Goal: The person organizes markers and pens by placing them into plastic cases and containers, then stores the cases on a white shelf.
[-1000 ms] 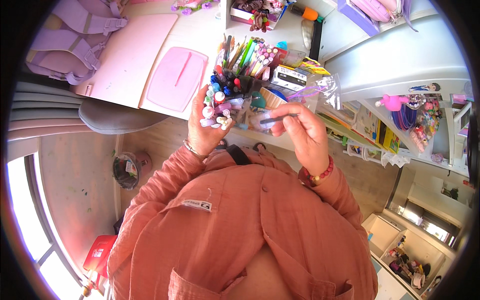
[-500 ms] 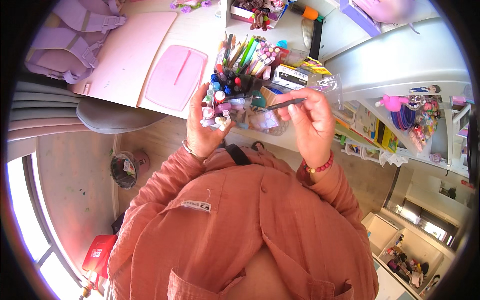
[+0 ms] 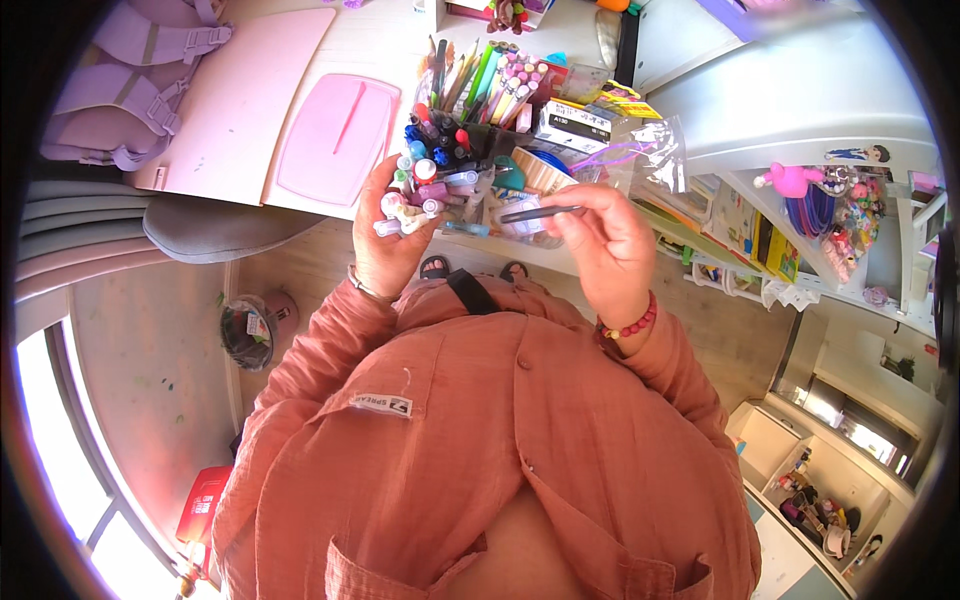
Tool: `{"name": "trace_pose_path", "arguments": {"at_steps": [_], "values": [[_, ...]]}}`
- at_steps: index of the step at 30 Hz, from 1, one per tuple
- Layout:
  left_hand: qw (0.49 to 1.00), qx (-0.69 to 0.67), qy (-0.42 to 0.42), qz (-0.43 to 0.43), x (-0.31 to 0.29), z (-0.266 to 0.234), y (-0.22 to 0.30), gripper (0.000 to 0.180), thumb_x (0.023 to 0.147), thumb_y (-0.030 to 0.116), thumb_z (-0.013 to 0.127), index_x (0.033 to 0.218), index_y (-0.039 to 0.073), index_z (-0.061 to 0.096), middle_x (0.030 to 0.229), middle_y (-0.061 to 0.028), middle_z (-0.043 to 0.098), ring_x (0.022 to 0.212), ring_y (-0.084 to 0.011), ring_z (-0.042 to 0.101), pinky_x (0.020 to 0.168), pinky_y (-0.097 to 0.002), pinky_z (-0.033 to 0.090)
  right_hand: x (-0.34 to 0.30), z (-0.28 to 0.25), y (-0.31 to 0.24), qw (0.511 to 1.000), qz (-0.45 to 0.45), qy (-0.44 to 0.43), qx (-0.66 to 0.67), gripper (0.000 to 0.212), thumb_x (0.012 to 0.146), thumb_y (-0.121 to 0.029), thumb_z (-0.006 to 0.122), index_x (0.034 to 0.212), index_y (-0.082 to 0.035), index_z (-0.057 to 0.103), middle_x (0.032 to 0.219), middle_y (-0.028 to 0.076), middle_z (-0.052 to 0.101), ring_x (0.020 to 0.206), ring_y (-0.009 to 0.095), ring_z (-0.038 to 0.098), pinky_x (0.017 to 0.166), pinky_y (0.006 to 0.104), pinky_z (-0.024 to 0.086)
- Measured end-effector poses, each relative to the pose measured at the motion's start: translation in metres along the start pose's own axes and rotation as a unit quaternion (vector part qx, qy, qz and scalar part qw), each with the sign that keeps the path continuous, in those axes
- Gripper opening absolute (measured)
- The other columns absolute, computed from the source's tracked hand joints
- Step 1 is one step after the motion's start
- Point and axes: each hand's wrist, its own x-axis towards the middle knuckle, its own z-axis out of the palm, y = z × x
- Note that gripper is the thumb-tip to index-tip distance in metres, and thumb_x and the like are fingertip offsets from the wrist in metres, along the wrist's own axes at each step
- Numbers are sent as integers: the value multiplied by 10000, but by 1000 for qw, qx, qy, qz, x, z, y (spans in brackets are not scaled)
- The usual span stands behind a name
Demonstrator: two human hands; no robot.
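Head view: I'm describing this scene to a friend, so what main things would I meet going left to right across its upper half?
Purple bag → small pink board → left hand → dark pen → right hand → pink toy.

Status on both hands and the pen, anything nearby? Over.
Left hand around markers. Right hand pinching dark pen. Clear plastic bag beyond right hand.

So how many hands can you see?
2: the left hand is around a bunch of markers, and the right hand pinches a dark pen. No other hand shows.
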Motion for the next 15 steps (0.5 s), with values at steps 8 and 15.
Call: {"name": "trace_pose_path", "arguments": {"at_steps": [8,15], "values": [[996,-87,-8,-30,0,0,4,595,680,-8,697,1208,-3,423,1052,-93,528,941,-152,526,818,-276,439,4,9,18,993,-35,-10,-110,125,777,50,575,888,-6,585,802,71,603,723,130,607,653,227,481],[997,-69,-2,-18,0,2,0,634,647,-43,695,1215,-6,415,1071,-103,516,966,-163,516,833,-278,432,3,16,22,992,98,-48,-66,94,784,56,566,865,9,555,783,65,592,709,128,613,644,230,487]]}}
